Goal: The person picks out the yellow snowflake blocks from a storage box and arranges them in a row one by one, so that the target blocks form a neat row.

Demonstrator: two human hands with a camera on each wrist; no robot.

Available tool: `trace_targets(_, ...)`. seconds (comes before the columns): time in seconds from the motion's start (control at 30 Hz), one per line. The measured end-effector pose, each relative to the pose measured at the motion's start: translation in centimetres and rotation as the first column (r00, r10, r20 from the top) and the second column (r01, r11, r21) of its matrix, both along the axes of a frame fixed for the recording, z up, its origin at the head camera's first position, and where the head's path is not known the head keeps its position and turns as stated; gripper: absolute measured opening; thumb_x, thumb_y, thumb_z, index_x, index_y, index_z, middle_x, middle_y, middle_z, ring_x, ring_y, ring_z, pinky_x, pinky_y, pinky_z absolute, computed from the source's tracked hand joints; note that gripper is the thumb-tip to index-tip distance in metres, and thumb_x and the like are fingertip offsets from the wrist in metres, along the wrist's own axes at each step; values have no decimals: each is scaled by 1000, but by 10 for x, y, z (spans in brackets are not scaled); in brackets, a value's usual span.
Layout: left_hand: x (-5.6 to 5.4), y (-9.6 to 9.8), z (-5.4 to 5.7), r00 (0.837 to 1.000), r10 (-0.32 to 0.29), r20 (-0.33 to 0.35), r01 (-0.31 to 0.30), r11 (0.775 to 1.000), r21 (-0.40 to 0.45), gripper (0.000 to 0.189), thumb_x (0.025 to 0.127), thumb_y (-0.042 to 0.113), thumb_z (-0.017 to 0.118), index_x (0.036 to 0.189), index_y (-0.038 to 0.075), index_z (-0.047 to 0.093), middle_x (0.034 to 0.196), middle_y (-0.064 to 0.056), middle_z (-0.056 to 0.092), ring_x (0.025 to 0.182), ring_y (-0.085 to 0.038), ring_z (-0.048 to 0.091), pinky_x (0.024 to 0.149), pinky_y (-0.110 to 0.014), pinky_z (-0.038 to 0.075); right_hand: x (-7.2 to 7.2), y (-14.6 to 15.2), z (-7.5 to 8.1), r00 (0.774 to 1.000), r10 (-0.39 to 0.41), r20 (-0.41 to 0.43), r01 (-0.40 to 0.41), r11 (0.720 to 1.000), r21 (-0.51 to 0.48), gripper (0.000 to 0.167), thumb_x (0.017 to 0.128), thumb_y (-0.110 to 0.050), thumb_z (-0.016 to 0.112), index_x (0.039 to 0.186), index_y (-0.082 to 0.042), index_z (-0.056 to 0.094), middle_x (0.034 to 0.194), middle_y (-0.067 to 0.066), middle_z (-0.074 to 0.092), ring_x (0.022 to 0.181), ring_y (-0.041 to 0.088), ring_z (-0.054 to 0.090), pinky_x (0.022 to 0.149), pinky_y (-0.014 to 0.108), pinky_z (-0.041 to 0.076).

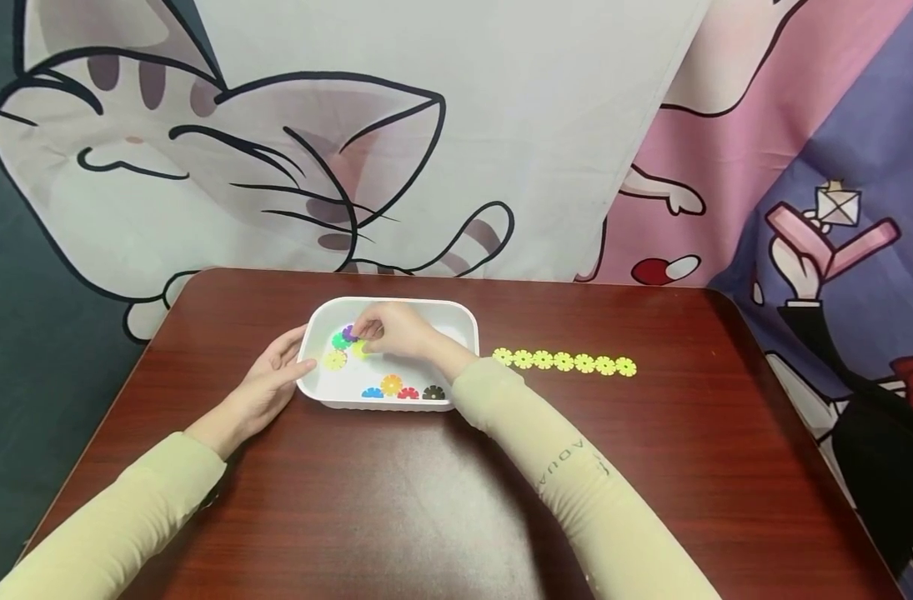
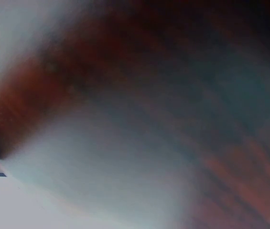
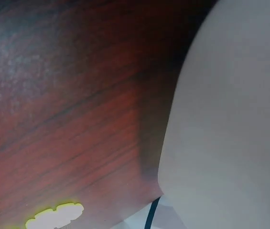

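A white plastic tray [image 1: 396, 403] sits on the table with several notched, flower-shaped plastic discs in it. My left hand [image 1: 264, 383] grips its left rim, thumb on the edge and fingers along the outside. Inside the tray my right hand [image 1: 396, 331] reaches down with bent fingers and pinches a yellow disc [image 1: 360, 349]. A purple disc [image 1: 348, 333] and a green disc [image 1: 340, 342] lie against its fingertips. Another yellow disc [image 1: 336, 360] is just left. Near the front wall lie an orange disc [image 1: 391, 384], a blue, a red and a black one. Neither wrist view shows the fingers.
To the right of the tray, a straight row of several yellow discs [image 1: 564, 362] lies on the brown wooden table [image 1: 336, 517]; part of it shows overexposed in the right wrist view. A cartoon-printed cloth [image 1: 546, 150] hangs behind the table's far edge.
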State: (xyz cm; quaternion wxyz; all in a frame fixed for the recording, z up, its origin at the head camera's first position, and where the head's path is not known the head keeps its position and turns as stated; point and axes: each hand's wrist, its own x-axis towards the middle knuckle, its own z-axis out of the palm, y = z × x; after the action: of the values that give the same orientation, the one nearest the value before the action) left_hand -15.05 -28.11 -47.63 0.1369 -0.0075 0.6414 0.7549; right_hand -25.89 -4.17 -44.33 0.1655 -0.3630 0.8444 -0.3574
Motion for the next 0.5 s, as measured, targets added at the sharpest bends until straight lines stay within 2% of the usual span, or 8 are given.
trace_targets(0.23, 0, 0, -2, 1000, 3, 9, -3, 1000, -9, 70, 107, 4, 57, 167, 7, 19, 178, -19, 8, 160, -17, 23, 108, -6, 44, 4, 1, -12, 998, 0, -57, 1, 1000, 21, 24, 91, -7, 84, 115, -8, 79, 115, 7, 77, 105, 17, 69, 91, 13, 54)
trace_targets(0.5, 0, 0, 1, 1000, 2, 7, -2, 1000, -9, 73, 107, 3, 56, 168, 6, 16, 179, -18, 6, 165, -26, 13, 110, -7, 43, 5, -1, -15, 991, 23, -135, -16, 999, 50, 24, 91, -10, 85, 115, -10, 79, 116, 4, 76, 107, 17, 67, 96, 18, 53)
